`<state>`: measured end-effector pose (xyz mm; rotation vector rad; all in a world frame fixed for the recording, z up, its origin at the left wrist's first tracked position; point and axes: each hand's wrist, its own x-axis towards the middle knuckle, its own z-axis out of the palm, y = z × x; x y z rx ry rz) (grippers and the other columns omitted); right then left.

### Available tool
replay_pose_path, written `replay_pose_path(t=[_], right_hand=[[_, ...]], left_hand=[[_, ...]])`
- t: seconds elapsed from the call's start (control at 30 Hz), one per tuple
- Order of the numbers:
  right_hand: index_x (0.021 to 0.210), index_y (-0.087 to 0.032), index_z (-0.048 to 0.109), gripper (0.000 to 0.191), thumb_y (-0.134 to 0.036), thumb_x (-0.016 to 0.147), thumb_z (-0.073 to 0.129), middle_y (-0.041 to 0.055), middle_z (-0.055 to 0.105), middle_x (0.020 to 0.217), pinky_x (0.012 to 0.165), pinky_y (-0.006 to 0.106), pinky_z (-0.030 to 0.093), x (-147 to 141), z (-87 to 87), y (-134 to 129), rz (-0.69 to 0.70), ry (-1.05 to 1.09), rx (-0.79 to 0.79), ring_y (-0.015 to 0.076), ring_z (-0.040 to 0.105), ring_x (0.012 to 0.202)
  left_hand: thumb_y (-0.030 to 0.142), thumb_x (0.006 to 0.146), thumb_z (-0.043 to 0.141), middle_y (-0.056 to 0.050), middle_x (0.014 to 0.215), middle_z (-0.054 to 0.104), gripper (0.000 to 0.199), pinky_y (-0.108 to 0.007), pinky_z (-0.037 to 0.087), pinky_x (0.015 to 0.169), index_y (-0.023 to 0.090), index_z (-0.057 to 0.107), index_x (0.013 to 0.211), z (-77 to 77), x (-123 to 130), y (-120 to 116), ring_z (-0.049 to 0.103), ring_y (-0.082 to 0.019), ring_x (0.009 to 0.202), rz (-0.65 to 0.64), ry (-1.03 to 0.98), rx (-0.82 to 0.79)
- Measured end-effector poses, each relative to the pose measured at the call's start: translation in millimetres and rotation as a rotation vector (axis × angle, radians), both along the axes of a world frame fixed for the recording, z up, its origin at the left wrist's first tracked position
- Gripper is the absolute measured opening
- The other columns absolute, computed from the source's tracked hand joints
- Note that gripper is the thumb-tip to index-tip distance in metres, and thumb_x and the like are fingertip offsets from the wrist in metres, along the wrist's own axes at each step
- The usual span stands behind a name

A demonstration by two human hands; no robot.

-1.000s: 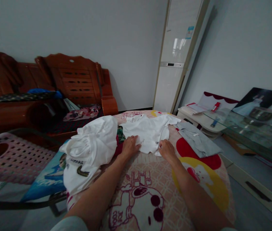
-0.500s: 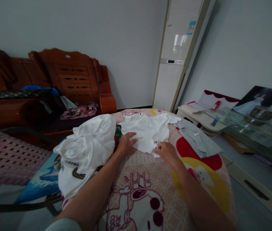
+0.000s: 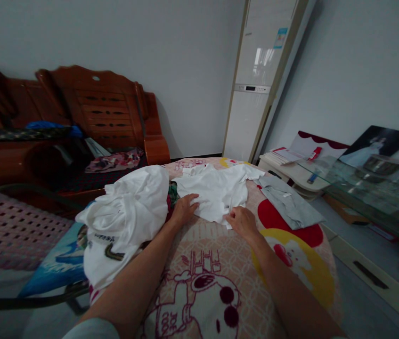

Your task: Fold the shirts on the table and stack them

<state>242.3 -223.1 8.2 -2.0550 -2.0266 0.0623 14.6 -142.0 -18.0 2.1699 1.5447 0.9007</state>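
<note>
A white shirt (image 3: pixel 216 188) lies spread over the far part of a round table with a patterned pink cover (image 3: pixel 220 254). My left hand (image 3: pixel 185 208) rests at the shirt's near left edge, fingers apart and lying on the fabric. At the near right corner, my right hand (image 3: pixel 240 220) has its fingers pinched on the shirt's hem. A heap of white clothes (image 3: pixel 132 202) sits left of my left forearm. To the right of the shirt lies a folded grey garment (image 3: pixel 289 201).
Wooden seats (image 3: pixel 103 113) stand at the back left, with a pink woven chair (image 3: pixel 19 230) nearer. A tall white air conditioner (image 3: pixel 250 94) is behind the table. Along the right side runs a glass-topped cabinet (image 3: pixel 369 193).
The view has shifted very slightly. Both hands stay at almost the same places on the shirt.
</note>
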Motion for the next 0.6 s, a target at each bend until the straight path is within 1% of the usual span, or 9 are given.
replay_pose_path(t=[0.03, 0.07, 0.17, 0.27, 0.33, 0.4, 0.47, 0.53, 0.6], right_hand=[[0.088, -0.018, 0.071, 0.025, -0.039, 0.09, 0.058, 0.01, 0.072, 0.093, 0.075, 0.027, 0.041, -2.2, -2.6, -1.5, 0.019, -0.039, 0.015, 0.0211, 0.064, 0.09], [0.091, -0.017, 0.071, 0.024, -0.037, 0.089, 0.058, 0.0116, 0.071, 0.096, 0.077, 0.028, 0.042, -4.6, -5.5, -2.7, 0.037, -0.077, 0.029, 0.0221, 0.063, 0.093], [0.094, -0.017, 0.07, 0.018, -0.021, 0.087, 0.055, 0.0133, 0.07, 0.1, 0.08, 0.028, 0.042, -10.6, -13.2, -3.7, 0.059, -0.127, 0.052, 0.0229, 0.063, 0.098], [0.085, -0.018, 0.07, 0.018, -0.015, 0.082, 0.053, 0.011, 0.071, 0.093, 0.077, 0.028, 0.043, -11.6, -14.2, 0.3, 0.011, -0.064, 0.065, 0.022, 0.063, 0.091], [0.078, -0.019, 0.067, 0.014, -0.017, 0.078, 0.053, 0.0082, 0.07, 0.083, 0.073, 0.028, 0.043, -5.2, -10.2, 5.2, -0.064, 0.059, 0.112, 0.0211, 0.063, 0.081], [0.073, -0.019, 0.065, 0.012, -0.02, 0.075, 0.054, 0.005, 0.068, 0.072, 0.069, 0.028, 0.044, 10.6, -3.7, 11.1, -0.15, 0.26, 0.233, 0.0202, 0.061, 0.073], [0.073, -0.019, 0.064, 0.014, -0.024, 0.074, 0.052, 0.0036, 0.066, 0.069, 0.067, 0.027, 0.046, 36.2, 2.3, 16.9, -0.242, 0.503, 0.419, 0.0197, 0.06, 0.07], [0.078, -0.017, 0.065, 0.02, -0.027, 0.073, 0.048, 0.0039, 0.066, 0.069, 0.062, 0.027, 0.047, 67.9, 4.8, 21.7, -0.393, 0.716, 0.609, 0.0201, 0.06, 0.068], [0.08, -0.015, 0.066, 0.024, -0.028, 0.071, 0.048, 0.005, 0.067, 0.072, 0.061, 0.028, 0.048, 98.4, 2.5, 24.8, -0.577, 0.803, 0.738, 0.0207, 0.06, 0.069]], left_hand=[[0.019, 0.084, 0.06, -0.011, 0.125, 0.068, 0.034, -0.037, 0.043, 0.106, 0.017, 0.067, 0.117, 0.5, 0.2, -0.4, 0.062, -0.025, 0.118, 0.001, -0.001, -0.004], [0.019, 0.084, 0.06, -0.011, 0.124, 0.068, 0.034, -0.037, 0.043, 0.106, 0.016, 0.067, 0.117, 1.0, 0.4, -0.8, 0.062, -0.025, 0.118, 0.002, -0.002, -0.007], [0.02, 0.084, 0.06, -0.011, 0.124, 0.069, 0.035, -0.038, 0.044, 0.105, 0.018, 0.068, 0.118, 1.9, 1.3, -1.7, 0.062, -0.025, 0.117, 0.004, -0.013, -0.001], [0.021, 0.081, 0.062, -0.01, 0.121, 0.07, 0.035, -0.038, 0.045, 0.103, 0.019, 0.069, 0.115, 2.6, 2.2, -2.0, 0.064, -0.025, 0.113, -0.016, -0.012, 0.011], [0.021, 0.081, 0.061, -0.01, 0.116, 0.072, 0.032, -0.036, 0.046, 0.101, 0.018, 0.071, 0.111, 4.2, 2.1, -2.2, 0.065, -0.025, 0.109, -0.025, -0.023, 0.023], [0.021, 0.081, 0.059, -0.008, 0.109, 0.073, 0.028, -0.033, 0.047, 0.097, 0.017, 0.073, 0.105, 7.4, 1.1, -2.4, 0.067, -0.024, 0.102, -0.004, -0.059, 0.042], [0.023, 0.082, 0.056, -0.006, 0.102, 0.075, 0.027, -0.031, 0.049, 0.091, 0.017, 0.073, 0.102, 11.6, -0.9, -2.7, 0.067, -0.022, 0.094, 0.042, -0.108, 0.059], [0.025, 0.081, 0.056, -0.005, 0.095, 0.075, 0.027, -0.029, 0.049, 0.084, 0.017, 0.074, 0.099, 15.4, -2.9, -2.8, 0.067, -0.021, 0.086, 0.082, -0.145, 0.062], [0.027, 0.08, 0.055, -0.004, 0.089, 0.075, 0.026, -0.027, 0.049, 0.078, 0.017, 0.074, 0.097, 17.6, -4.2, -2.7, 0.066, -0.02, 0.081, 0.1, -0.162, 0.05]])
